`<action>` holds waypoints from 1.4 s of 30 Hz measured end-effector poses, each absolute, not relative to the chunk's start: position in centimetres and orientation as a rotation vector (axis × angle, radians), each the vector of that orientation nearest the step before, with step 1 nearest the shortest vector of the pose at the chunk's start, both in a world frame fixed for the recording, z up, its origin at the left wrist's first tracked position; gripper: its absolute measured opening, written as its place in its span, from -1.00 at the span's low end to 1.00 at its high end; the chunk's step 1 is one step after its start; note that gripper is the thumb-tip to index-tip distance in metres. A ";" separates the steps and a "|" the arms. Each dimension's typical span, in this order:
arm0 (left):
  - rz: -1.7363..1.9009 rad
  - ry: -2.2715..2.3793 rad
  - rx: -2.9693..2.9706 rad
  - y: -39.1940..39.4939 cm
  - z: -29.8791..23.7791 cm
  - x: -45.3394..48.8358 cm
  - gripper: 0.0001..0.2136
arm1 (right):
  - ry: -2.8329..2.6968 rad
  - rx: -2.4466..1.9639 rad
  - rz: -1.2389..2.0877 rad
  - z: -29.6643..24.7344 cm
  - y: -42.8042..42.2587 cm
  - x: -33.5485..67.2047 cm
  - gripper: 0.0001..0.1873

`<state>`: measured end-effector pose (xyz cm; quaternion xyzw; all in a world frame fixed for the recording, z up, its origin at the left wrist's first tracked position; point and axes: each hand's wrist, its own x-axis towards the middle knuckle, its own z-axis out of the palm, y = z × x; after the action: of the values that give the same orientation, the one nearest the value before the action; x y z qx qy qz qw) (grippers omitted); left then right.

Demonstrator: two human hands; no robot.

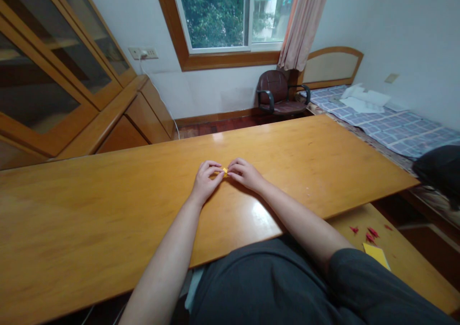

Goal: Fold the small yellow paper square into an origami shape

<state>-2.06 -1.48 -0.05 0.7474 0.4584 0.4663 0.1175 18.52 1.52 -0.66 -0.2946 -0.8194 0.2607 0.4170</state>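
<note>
Between my fingertips is a small piece of folded yellow paper (225, 170), just above or on the wooden table (108, 210). From the left, my left hand (207, 181) pinches it with thumb and fingers. My right hand (246, 174) grips its other side in the same way, fingers bent and close together. Most of the paper is covered by the fingers, so its exact folded shape cannot be made out.
On a lower surface at the right lie several small red folded paper pieces (373, 232) and a yellow paper sheet (376, 256). A brown armchair (275, 87) stands beyond the table. A bed (391, 123) with a black bag (440, 171) is at right, a cabinet (118, 119) at left.
</note>
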 end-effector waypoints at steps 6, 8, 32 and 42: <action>1.318 1.326 2.237 -1.6 0.1 -2.0 -0.89 | -2.096 -0.747 0.597 -0.5 1.7 18.6 -0.91; 1.316 1.320 2.234 -1.6 0.1 -2.0 -0.88 | -2.094 -0.739 0.602 -0.7 1.8 18.6 -0.91; 1.234 1.114 2.147 -2.2 0.6 -1.4 -0.83 | -1.825 -0.869 1.100 0.2 2.3 19.6 -0.85; 1.212 1.183 2.169 -1.9 0.3 -1.7 -0.81 | -1.808 -0.881 1.107 0.1 2.2 19.4 -0.84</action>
<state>-1.69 -1.87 0.29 0.7732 0.4218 0.4321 0.1937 19.41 2.21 0.15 -0.3499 -0.7182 0.4398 0.4104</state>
